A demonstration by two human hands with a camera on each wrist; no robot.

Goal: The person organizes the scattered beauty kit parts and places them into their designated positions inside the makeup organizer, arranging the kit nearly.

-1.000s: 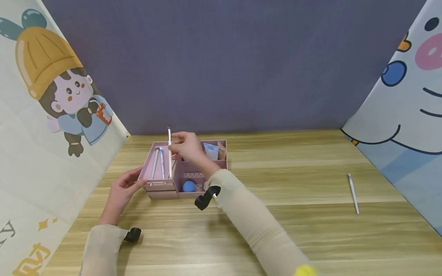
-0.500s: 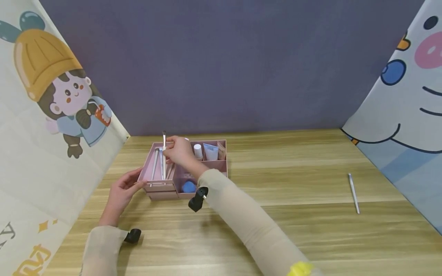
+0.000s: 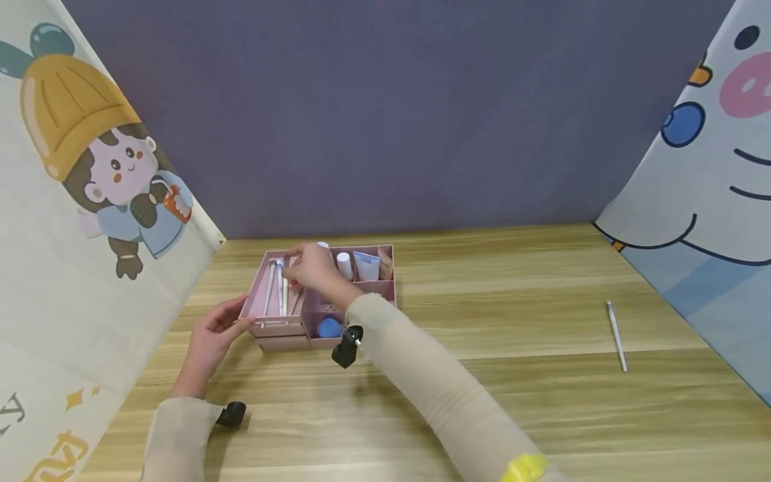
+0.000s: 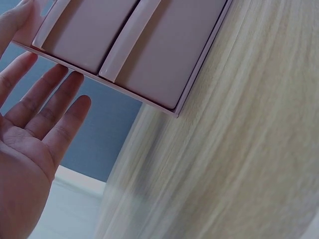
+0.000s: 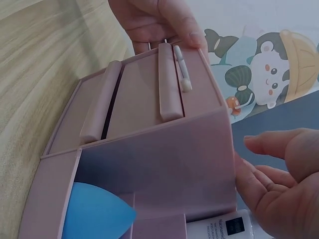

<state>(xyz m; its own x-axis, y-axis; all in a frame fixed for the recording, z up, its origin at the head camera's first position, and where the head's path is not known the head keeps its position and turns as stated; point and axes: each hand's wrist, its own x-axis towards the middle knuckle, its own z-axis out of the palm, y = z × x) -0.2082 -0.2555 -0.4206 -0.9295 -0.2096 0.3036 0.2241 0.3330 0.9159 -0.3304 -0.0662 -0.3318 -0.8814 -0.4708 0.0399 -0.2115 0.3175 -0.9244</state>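
Observation:
A pink desktop organizer [image 3: 381,288] stands at the table's back left, with makeup brushes [image 3: 269,288] in its left tray. My left hand [image 3: 212,331] holds its front left corner, thumb on the front and fingers against the side, as the left wrist view also shows. My right hand [image 3: 314,268] is low over the tray's far end, at the bristle end of a pale-handled makeup brush [image 3: 286,298] lying there. In the right wrist view the thumb and fingers [image 5: 266,142] stand apart beside the organizer's wall, and the brush is hidden.
A blue makeup sponge [image 3: 329,327] sits in the front compartment. White-capped bottles [image 3: 344,261] and a pale tube [image 3: 367,266] stand behind. Another white brush [image 3: 617,337] lies at the table's right. A short white stick [image 5: 182,67] shows at the drawer handle.
My right hand has moved left and down, lowering the upright-held makeup brush into the tray beside the others. The left hand has stayed at the organizer's corner.

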